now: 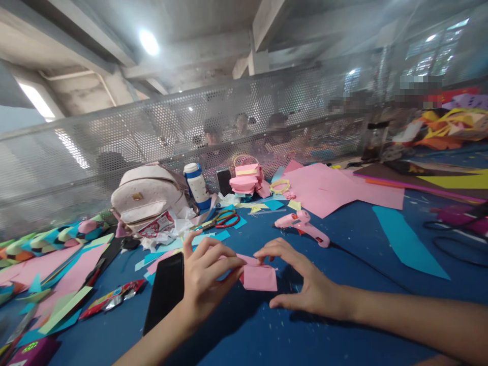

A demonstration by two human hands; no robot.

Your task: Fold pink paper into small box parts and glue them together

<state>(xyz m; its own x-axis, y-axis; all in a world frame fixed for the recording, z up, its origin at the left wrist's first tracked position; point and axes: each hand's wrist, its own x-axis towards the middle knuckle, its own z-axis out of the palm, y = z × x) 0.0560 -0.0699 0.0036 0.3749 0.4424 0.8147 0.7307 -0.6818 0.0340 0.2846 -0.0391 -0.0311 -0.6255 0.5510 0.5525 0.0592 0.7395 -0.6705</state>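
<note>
Left hand [208, 277] pinches the pink paper [260, 278] at its left end, apparently steadying it. Right hand [305, 284] has fingers spread, index tip pressing the fold flat on the table [343, 244]. Phone [165, 292] lies just left of the pinching fingers.

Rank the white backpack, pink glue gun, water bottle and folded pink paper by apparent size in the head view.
1. white backpack
2. pink glue gun and folded pink paper: about alike; the paper sits nearer, so unranked
3. water bottle
</note>
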